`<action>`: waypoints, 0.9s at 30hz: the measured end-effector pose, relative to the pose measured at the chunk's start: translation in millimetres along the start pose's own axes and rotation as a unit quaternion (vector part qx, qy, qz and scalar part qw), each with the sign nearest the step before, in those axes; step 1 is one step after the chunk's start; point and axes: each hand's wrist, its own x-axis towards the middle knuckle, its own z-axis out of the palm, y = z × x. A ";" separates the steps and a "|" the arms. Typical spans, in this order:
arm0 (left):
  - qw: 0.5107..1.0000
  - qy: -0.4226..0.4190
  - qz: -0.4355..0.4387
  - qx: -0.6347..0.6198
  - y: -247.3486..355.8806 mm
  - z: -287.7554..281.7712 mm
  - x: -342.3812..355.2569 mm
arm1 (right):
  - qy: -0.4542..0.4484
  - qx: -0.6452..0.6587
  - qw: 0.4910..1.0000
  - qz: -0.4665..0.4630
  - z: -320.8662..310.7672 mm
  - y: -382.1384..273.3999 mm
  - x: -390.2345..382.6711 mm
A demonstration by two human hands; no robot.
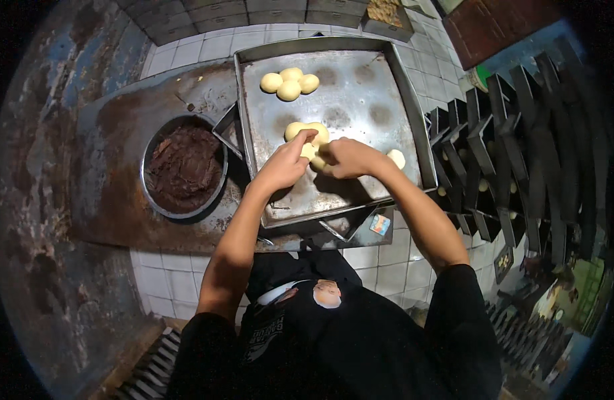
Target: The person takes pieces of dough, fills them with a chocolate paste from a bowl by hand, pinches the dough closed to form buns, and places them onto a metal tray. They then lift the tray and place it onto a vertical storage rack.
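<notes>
On a large square metal baking tray (367, 93), my two hands work at a cluster of pale yellow dough balls (305, 129). My left hand (285, 163) has one dough ball (308, 151) between its thumb and forefinger. Curled fingers of my right hand (352, 158) press on another dough ball (318, 162) at the cluster's near right, partly covered by the hand. A finished-looking group of dough balls (289, 91) touches together at the tray's far left. One paler dough ball (397, 159) sits alone near the right wall, beside my right wrist.
Left of the tray, a round metal bowl (147, 190) holds dark brown paste (187, 167) on the worn metal table (107, 160). More trays show beneath the top one. A small blue packet (380, 225) lies at the near right. Stacked dark trays (490, 153) fill the right side.
</notes>
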 end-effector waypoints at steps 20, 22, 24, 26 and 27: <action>0.874 0.367 0.057 -0.314 60.5 -123.6 -133.9 | 0.467 0.583 0.665 -0.021 39.6 -281.4 67.2; 0.848 0.365 0.064 -0.379 56.0 -141.4 -150.7 | 0.498 0.571 0.652 -0.012 33.9 -301.1 83.5; 0.811 0.393 0.034 -0.432 47.3 -152.0 -161.7 | 0.495 0.598 0.629 -0.033 33.4 -310.8 91.9; 0.746 0.419 -0.071 -0.513 55.1 -167.6 -177.8 | 0.409 0.633 0.656 -0.041 30.6 -318.3 88.6; 0.746 0.366 -0.021 -0.556 36.7 -173.3 -187.7 | 0.350 0.643 0.680 -0.041 27.8 -320.4 84.6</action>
